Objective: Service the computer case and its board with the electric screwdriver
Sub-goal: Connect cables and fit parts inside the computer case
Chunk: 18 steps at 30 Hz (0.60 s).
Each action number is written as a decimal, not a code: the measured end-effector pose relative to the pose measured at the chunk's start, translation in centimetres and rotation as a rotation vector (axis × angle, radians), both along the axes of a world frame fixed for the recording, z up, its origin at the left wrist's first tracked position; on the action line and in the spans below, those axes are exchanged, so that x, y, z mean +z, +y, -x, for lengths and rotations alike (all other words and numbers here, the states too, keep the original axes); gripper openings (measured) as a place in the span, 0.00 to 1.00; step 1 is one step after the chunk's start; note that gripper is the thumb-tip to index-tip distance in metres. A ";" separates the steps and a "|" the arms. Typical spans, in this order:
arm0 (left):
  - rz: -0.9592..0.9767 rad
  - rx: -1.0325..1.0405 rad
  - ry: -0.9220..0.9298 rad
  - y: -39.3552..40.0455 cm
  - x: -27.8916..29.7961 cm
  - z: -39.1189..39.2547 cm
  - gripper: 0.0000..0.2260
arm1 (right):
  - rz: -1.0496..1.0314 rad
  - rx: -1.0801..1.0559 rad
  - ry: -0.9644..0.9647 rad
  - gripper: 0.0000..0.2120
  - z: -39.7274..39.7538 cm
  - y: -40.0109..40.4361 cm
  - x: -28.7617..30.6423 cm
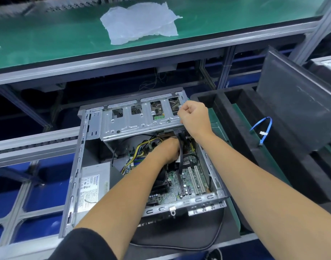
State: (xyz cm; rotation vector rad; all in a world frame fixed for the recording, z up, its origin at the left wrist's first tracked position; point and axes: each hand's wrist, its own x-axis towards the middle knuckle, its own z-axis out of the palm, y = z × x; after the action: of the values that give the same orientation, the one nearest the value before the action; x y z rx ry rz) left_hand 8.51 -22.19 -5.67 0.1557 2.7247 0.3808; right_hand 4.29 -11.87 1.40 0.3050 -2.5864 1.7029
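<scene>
Left hand (167, 150) buried among board (187, 177) cables (142, 147), grip unseen; right hand (195, 119) clenched on drive cage (140, 119) edge — tugging blind risks tearing connectors.

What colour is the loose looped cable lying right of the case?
Blue cable, white tag; clearest in head view.

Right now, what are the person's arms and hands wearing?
Nothing on the hands: the left hand and right hand are bare, with no gloves, rings or watch visible. Both forearms are uncovered. A dark short sleeve covers the left upper arm.
</scene>
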 end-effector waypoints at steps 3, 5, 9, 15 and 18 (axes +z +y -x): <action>0.014 -0.050 -0.001 -0.4 0.6 -0.9 0.04 | -0.012 0.009 -0.002 0.08 0.0 0.0 0.0; -0.019 -0.026 -0.045 -0.9 1.1 -1.5 0.08 | -0.018 0.018 -0.001 0.08 0.0 0.1 0.0; -0.050 -0.022 -0.046 -2.4 1.9 -2.8 0.20 | -0.021 0.025 0.009 0.09 -0.2 0.1 0.1; 0.024 0.073 -0.007 -5.0 3.3 -4.4 0.15 | -0.076 0.032 0.020 0.08 -0.6 0.0 0.4; -0.002 0.050 -0.125 -5.2 3.2 -5.3 0.27 | -0.097 0.029 0.027 0.07 -0.8 0.0 0.5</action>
State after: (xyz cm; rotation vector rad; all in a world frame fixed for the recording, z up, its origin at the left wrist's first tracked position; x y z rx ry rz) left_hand 13.85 -27.44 -2.43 0.0623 2.6092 0.3944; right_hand 5.05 -11.88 1.87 0.3673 -2.6633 1.5733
